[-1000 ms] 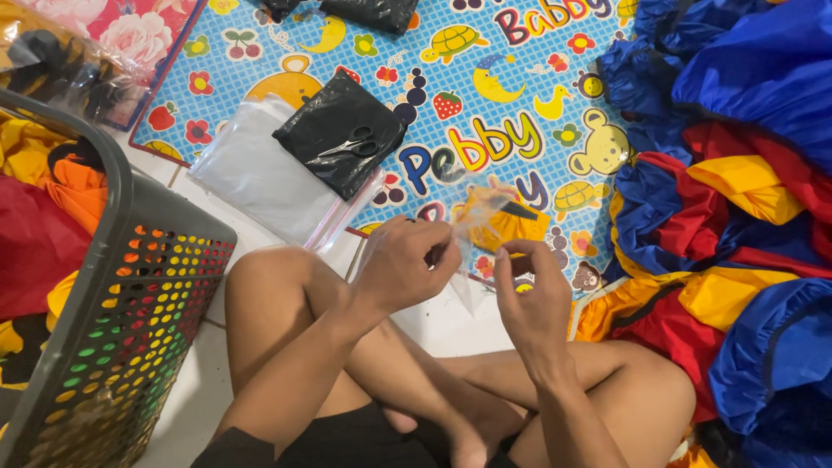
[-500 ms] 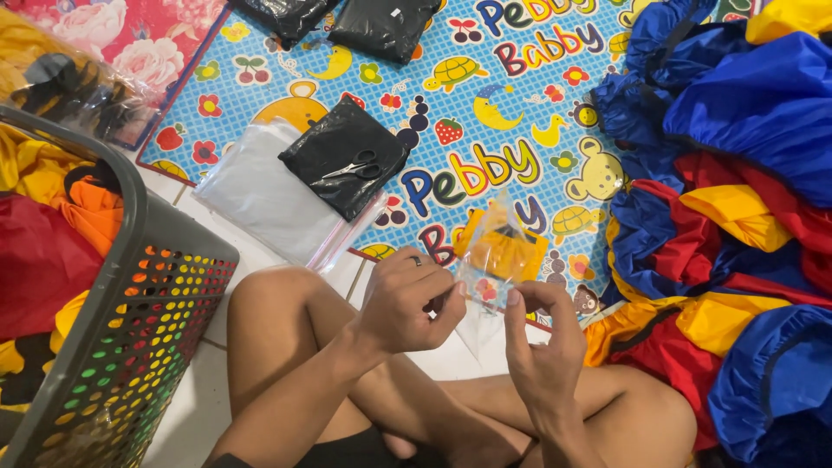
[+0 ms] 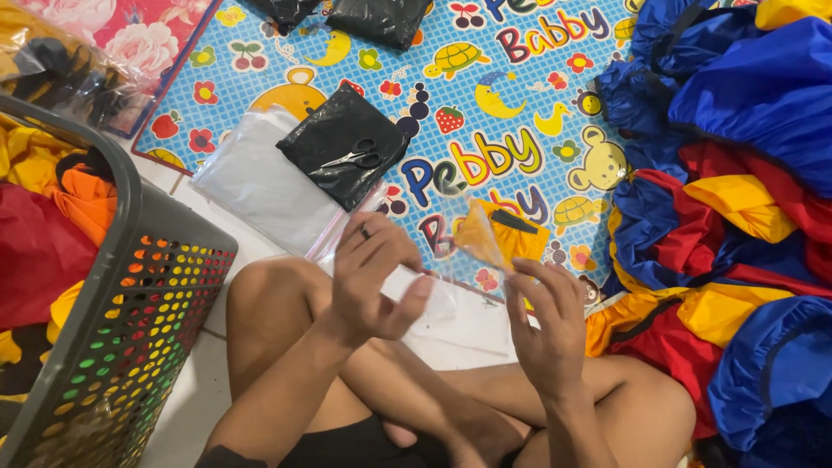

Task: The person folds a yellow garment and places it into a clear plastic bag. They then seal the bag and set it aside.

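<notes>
Bright, even indoor light falls from above, casting only soft shadows under the legs [image 3: 364, 381] and beside the basket [image 3: 130, 321]. Glare shines on the clear bags [image 3: 260, 186] far left. The hands [image 3: 373, 277] show slight motion blur; the mat [image 3: 520, 104] stays sharp

Grey perforated basket [image 3: 104, 286] of cloth, scissors [image 3: 351, 159] on black bag [image 3: 342, 143], cartoon mat [image 3: 520, 104], blue-red-yellow fabric pile [image 3: 737, 173]
</notes>
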